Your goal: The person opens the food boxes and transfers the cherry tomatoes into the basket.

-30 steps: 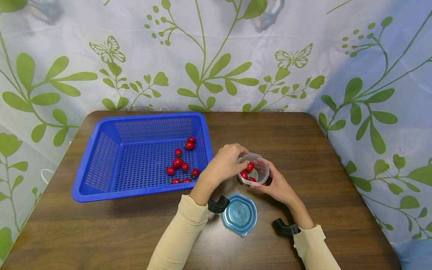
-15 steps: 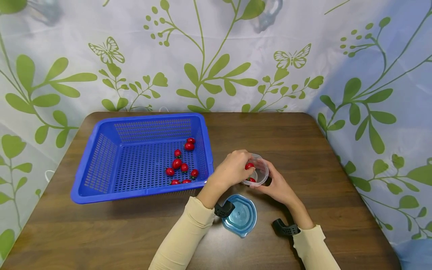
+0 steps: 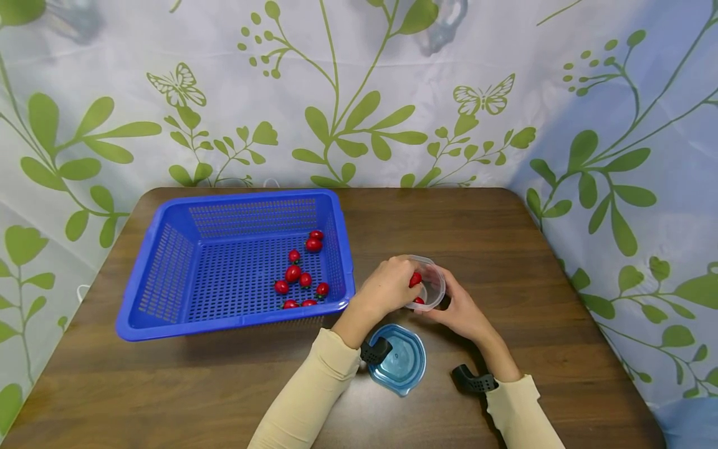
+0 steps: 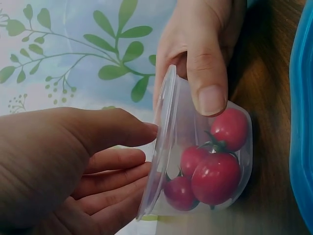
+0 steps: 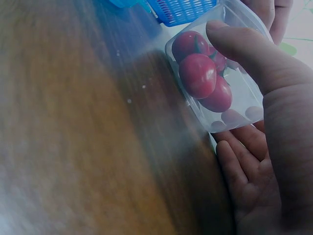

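A clear plastic container (image 3: pixel 434 290) with several red cherry tomatoes (image 4: pixel 216 178) inside stands tilted on the table, its mouth towards my left hand. My right hand (image 3: pixel 462 305) grips its side; in the right wrist view the thumb (image 5: pixel 239 46) lies along the wall with fingers on the other side. My left hand (image 3: pixel 389 287) is at the mouth. In the left wrist view its thumb (image 4: pixel 112 128) and fingers are apart at the rim, and no tomato shows between them. Some fingertips are hidden behind the rim.
A blue perforated basket (image 3: pixel 159 268) stands to the left, with several cherry tomatoes (image 3: pixel 293 273) in its right part. A blue translucent lid (image 3: pixel 401 362) lies near my left wrist. The brown wooden table (image 3: pixel 449 218) meets a leaf-patterned curtain (image 3: pixel 359 75) at the back.
My left hand has moved slightly right and towards me over the container's mouth, covering more of the tomatoes. The right hand and container have hardly moved.
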`<state>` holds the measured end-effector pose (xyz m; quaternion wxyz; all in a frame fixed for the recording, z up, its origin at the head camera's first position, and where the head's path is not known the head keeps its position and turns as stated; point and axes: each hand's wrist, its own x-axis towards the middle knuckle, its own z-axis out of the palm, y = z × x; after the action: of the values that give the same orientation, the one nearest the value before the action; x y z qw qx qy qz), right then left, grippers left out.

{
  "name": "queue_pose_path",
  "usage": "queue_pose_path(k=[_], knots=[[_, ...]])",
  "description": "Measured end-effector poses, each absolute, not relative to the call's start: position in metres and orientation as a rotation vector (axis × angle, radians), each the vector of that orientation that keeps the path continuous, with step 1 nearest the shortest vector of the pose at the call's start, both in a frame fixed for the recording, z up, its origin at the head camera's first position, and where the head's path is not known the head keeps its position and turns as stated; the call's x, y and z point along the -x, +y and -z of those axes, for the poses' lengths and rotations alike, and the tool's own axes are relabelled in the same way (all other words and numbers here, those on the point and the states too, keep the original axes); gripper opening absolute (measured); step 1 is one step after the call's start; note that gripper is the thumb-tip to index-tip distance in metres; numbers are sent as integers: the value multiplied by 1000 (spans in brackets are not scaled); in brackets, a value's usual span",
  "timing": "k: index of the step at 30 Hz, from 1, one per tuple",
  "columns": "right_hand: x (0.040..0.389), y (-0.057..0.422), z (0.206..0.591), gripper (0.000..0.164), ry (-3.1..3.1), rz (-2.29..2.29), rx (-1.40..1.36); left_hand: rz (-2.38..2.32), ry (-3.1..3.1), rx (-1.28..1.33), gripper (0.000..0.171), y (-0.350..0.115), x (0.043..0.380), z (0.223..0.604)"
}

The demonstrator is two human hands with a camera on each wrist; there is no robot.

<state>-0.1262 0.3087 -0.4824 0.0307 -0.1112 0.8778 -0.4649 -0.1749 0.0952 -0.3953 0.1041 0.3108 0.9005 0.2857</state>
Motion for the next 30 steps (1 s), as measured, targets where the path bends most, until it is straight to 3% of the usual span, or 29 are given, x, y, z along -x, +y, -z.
queue_pose_path(k=[8,20,30], knots=[[125,308,482,94,2717,1418,332,-812,2658,-935,28,100,174,400],[126,308,481,93,2727,1405,372,-742,2698,-1029,10,108,173,412],[126,307,481,93,2733,1398,353,-772,2647,-1031,13,112,177,413]])
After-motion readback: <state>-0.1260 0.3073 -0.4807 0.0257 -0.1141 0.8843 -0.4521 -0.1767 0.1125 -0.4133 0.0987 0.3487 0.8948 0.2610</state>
